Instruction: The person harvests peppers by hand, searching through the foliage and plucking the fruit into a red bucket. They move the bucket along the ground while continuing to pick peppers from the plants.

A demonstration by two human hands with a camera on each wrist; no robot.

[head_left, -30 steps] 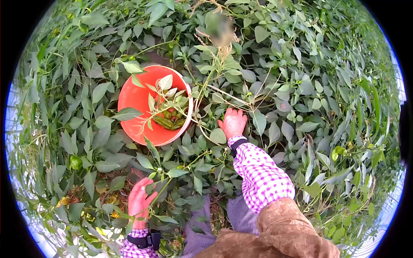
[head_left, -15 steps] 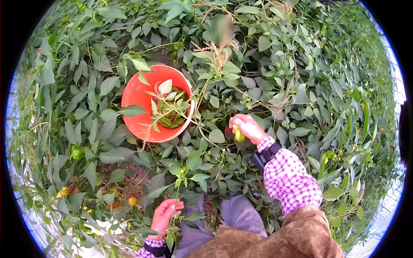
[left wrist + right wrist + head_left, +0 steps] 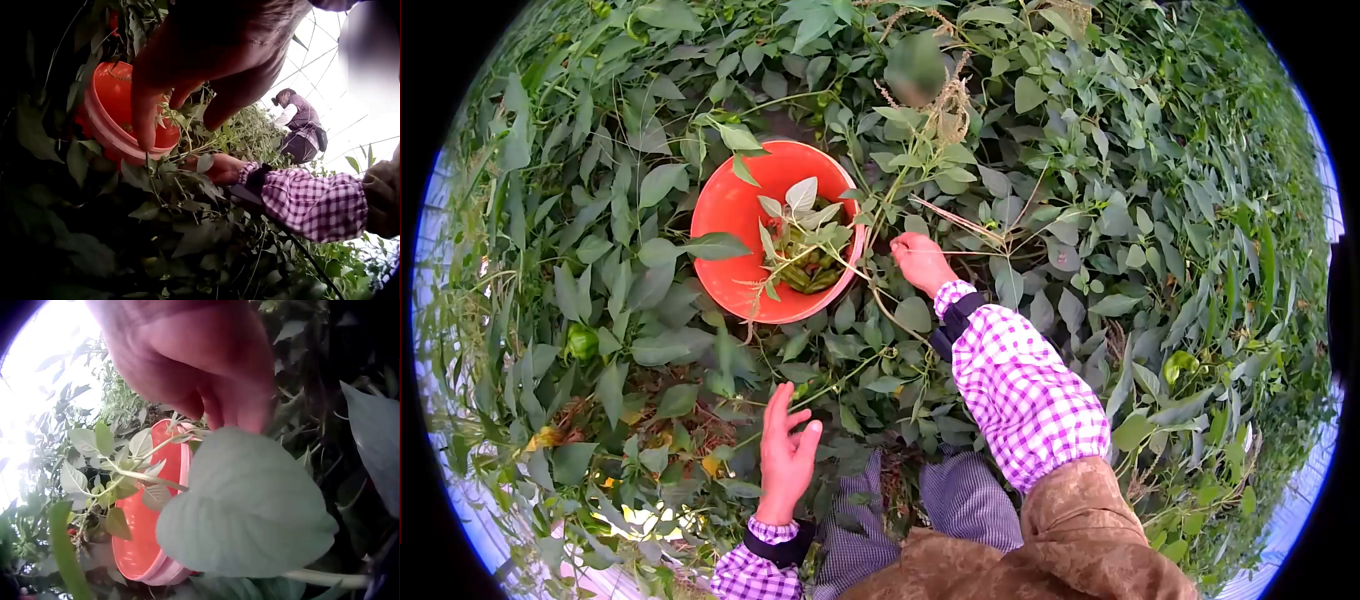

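My left hand [image 3: 788,455] is spread with straight fingers over the pepper plants, below the bucket in the head view. One of its fingers [image 3: 145,119] points down toward a leafy stem in the left wrist view. My right hand [image 3: 923,263] is just right of the bucket's rim, its fingers bent and pointing toward it. A big leaf [image 3: 244,506] covers the fingertips in the right wrist view, and I cannot tell whether they hold anything. The red-orange bucket [image 3: 725,220] stands tilted among the leaves, with green peppers [image 3: 810,278] inside.
A weed stem with pale leaves [image 3: 801,194] hangs over the bucket's mouth. Dense pepper plants surround both hands. A green pepper [image 3: 581,342] hangs at left, another [image 3: 1178,366] at right. Another person [image 3: 301,128] bends over plants behind.
Half a second ago my right hand held a yellow-green pepper; it has since moved up and left toward the bucket, and no pepper shows in it now. My left hand has risen, fingers spread.
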